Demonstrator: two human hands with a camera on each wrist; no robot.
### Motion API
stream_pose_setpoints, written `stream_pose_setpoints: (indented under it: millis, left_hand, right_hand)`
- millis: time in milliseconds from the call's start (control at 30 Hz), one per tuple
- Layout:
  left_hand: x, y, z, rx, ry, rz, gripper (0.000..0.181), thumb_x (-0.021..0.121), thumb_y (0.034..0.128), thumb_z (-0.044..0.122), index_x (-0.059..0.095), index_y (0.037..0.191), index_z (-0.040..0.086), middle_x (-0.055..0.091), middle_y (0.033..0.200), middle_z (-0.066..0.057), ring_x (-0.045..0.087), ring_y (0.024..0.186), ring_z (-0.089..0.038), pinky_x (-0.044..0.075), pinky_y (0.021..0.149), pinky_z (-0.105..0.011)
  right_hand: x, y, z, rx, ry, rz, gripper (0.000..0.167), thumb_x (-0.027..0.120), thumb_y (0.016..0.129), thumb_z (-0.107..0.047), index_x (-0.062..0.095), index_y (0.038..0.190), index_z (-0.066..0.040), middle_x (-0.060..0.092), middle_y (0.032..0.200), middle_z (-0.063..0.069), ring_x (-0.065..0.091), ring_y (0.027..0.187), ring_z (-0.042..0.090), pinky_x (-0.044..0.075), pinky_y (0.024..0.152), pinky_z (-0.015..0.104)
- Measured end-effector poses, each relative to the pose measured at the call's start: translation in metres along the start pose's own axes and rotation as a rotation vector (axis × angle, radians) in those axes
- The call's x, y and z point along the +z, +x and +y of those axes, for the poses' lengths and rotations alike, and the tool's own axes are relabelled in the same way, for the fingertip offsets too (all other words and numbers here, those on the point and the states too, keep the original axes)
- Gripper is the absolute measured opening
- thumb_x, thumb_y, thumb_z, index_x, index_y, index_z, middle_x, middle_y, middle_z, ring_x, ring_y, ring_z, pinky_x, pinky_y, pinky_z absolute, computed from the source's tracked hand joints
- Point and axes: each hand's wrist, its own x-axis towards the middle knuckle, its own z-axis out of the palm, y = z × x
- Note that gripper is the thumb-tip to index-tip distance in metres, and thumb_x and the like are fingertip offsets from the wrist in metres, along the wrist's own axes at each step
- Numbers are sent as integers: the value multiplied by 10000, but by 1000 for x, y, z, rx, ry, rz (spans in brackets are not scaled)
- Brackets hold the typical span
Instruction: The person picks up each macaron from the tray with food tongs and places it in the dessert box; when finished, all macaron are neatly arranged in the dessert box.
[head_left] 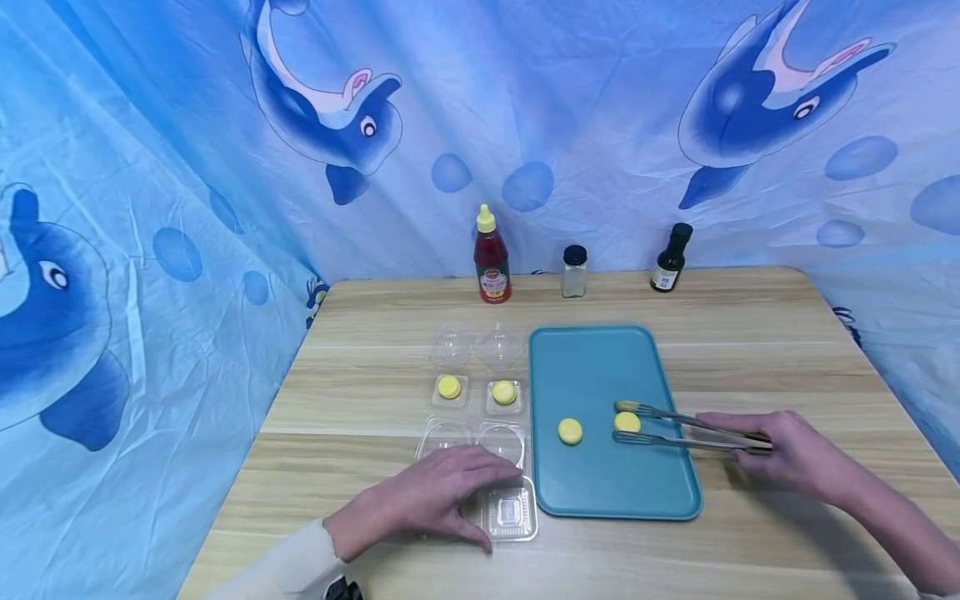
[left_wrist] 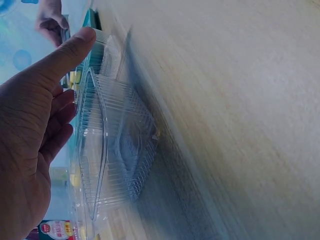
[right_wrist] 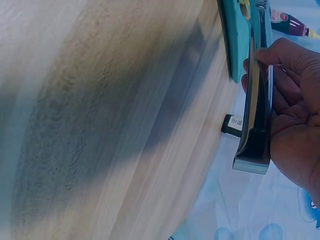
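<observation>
My right hand (head_left: 780,450) grips metal tongs (head_left: 701,423). Their tips stand on either side of a yellow macaron (head_left: 627,422) on the blue tray (head_left: 615,492); whether they touch it I cannot tell. To its left on the tray lies another yellow macaron (head_left: 570,431). My left hand (head_left: 450,492) hovers over or rests lightly on clear plastic boxes, thumb apart from the fingers. One near box base (head_left: 512,510) shows beside its fingers; the other is mostly hidden in the head view. In the left wrist view a clear box (left_wrist: 117,135) stands open beside the hand.
Two opened clear boxes farther back hold a yellow macaron (head_left: 449,387) and another macaron (head_left: 504,392). Along the table's back edge stand a red sauce bottle (head_left: 492,262), a black-capped jar (head_left: 574,273) and a dark bottle (head_left: 670,260). A blue dolphin curtain (head_left: 525,100) hangs behind.
</observation>
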Motion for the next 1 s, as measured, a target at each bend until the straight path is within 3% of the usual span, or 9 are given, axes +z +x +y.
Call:
stream_pose_setpoints:
  millis: [100,333,633,1000]
  left_hand:
    - [1,0,0,2,6,1,1014,847,759,677,519,1550,134,589,1525,4,552,1393,-160,451,1185,-380]
    - [0,0,2,-34,-6,-26,996,849,760,670,524,1551,159,592,1521,16,548,1393,-148,451,1185,-380]
    - [-1,1,3,-70,-17,-50,979,849,767,663,524,1554,179,588,1527,22,542,1400,-148,452,1185,-393]
    - [3,-1,2,-85,-49,-44,941,853,792,637,527,1553,191,591,1523,35,543,1396,-141,459,1178,-390]
  right_hand:
    - [0,-1,2,-3,-2,0,714,849,717,173,736,1362,-113,768,1231,121,646,1039,-15,482,612,163]
    - [5,-4,6,-39,-16,41,706,861,713,165,751,1343,-134,775,1206,109,660,984,-3,489,630,142]
    - [6,-6,8,-53,-7,38,725,857,732,158,724,1382,-133,756,1278,63,604,1184,-45,507,731,89]
    - [7,7,-13,-130,26,38,731,847,718,185,729,1371,-120,758,1281,32,637,1179,-12,532,773,83]
